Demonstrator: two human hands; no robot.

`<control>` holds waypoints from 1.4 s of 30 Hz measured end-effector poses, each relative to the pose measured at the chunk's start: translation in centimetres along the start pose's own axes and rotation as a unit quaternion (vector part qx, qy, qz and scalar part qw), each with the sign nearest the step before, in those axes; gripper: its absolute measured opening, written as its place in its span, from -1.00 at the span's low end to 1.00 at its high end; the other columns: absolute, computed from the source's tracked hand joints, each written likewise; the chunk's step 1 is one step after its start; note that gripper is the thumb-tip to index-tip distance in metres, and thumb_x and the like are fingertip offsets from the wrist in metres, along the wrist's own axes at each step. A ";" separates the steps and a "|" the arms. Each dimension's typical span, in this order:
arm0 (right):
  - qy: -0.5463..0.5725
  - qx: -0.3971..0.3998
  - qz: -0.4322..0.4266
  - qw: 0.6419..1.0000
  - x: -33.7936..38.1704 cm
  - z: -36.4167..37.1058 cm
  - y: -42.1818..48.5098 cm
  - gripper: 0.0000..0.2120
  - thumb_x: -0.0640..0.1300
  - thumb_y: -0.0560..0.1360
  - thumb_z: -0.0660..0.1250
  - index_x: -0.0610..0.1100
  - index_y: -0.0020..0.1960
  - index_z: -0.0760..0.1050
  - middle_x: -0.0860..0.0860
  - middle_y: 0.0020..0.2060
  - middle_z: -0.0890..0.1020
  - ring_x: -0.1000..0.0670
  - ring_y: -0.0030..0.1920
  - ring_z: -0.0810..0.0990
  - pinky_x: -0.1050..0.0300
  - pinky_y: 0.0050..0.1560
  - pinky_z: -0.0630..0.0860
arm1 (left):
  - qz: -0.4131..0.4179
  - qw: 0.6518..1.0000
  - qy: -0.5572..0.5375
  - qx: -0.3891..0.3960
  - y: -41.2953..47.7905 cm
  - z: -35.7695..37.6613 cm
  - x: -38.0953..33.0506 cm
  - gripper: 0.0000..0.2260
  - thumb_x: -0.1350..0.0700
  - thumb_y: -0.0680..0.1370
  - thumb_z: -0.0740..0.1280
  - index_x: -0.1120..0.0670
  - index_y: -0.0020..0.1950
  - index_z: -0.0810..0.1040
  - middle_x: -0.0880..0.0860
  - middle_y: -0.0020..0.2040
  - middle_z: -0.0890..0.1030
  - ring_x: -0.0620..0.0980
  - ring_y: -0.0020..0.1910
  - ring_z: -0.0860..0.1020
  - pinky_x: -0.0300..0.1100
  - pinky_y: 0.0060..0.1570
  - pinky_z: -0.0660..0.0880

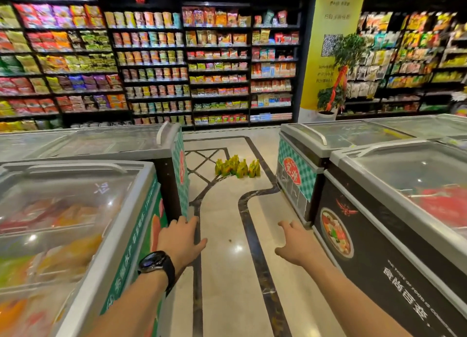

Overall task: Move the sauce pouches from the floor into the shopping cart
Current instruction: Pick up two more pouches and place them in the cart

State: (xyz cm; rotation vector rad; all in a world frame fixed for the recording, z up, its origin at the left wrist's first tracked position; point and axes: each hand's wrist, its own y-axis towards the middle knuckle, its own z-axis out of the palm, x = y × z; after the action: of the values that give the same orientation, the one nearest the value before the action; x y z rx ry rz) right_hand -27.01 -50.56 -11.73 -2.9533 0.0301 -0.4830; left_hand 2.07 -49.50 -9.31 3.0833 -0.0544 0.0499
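Observation:
Several yellow-green sauce pouches (237, 167) stand in a cluster on the tiled floor, well ahead in the aisle between the freezers. My left hand (181, 238), with a black watch on its wrist, is stretched forward with relaxed fingers and holds nothing. My right hand (297, 243) reaches forward beside it, fingers spread and empty. Both hands are far short of the pouches. No shopping cart is in view.
Glass-lidded chest freezers flank the aisle, one row on the left (75, 210) and one on the right (391, 185). Packed snack shelves (156, 66) line the back wall. A yellow pillar (331, 33) with a potted plant (331, 94) stands at the back right.

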 end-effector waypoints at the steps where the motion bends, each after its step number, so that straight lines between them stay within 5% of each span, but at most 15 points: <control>1: 0.003 0.005 0.003 1.000 -0.3 -0.3 2.9 -0.28 0.02 0.44 0.38 0.01 0.50 0.14 -0.05 0.38 0.34 -0.12 0.33 0.41 -0.04 0.22 0.51 | -0.001 1.000 0.000 0.004 2.7 0.2 -0.2 -0.42 -0.31 0.57 0.19 -0.06 0.50 0.25 0.04 0.24 0.49 0.06 0.19 0.49 -0.05 0.11 0.56; 10: 0.014 0.038 -0.016 0.999 0.6 -3.0 25.5 -0.26 0.03 0.43 0.39 -0.04 0.52 0.14 -0.11 0.40 0.33 -0.18 0.35 0.39 -0.07 0.27 0.46 | -0.037 0.998 -0.042 0.020 22.8 2.3 0.5 -0.38 -0.31 0.56 0.21 -0.08 0.54 0.21 0.04 0.27 0.50 0.07 0.28 0.49 -0.05 0.13 0.58; 15: 0.011 0.054 -0.028 0.998 2.2 -2.7 37.5 -0.25 0.04 0.43 0.39 -0.04 0.52 0.13 -0.11 0.41 0.32 -0.18 0.35 0.40 -0.08 0.27 0.47 | -0.054 0.997 -0.033 0.051 33.6 4.6 2.2 -0.37 -0.29 0.56 0.20 -0.07 0.56 0.19 0.03 0.30 0.48 0.08 0.31 0.48 0.01 0.32 0.46; 32: 0.033 0.077 0.056 0.995 4.5 -5.0 75.9 -0.27 0.03 0.42 0.38 0.00 0.51 0.16 -0.11 0.43 0.31 -0.16 0.39 0.38 -0.05 0.31 0.43 | 0.022 0.992 -0.074 0.104 76.9 12.1 5.0 -0.39 -0.29 0.58 0.17 -0.02 0.54 0.22 0.09 0.33 0.48 0.12 0.25 0.52 -0.01 0.13 0.55; 42: 0.069 0.126 0.052 0.988 1.7 -3.9 104.1 -0.33 0.01 0.46 0.37 -0.05 0.49 0.20 -0.12 0.38 0.35 -0.15 0.34 0.43 0.01 0.23 0.45 | -0.014 0.985 -0.069 0.161 101.7 18.3 5.0 -0.45 -0.28 0.58 0.18 -0.07 0.51 0.27 0.01 0.31 0.48 0.06 0.25 0.51 -0.06 0.13 0.53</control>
State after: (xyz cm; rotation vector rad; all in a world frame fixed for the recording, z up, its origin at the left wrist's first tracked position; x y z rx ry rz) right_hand -26.23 -154.12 -23.11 -2.6518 0.1291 -0.6258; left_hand 3.95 -152.18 -21.67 3.4046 -0.0092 -0.1736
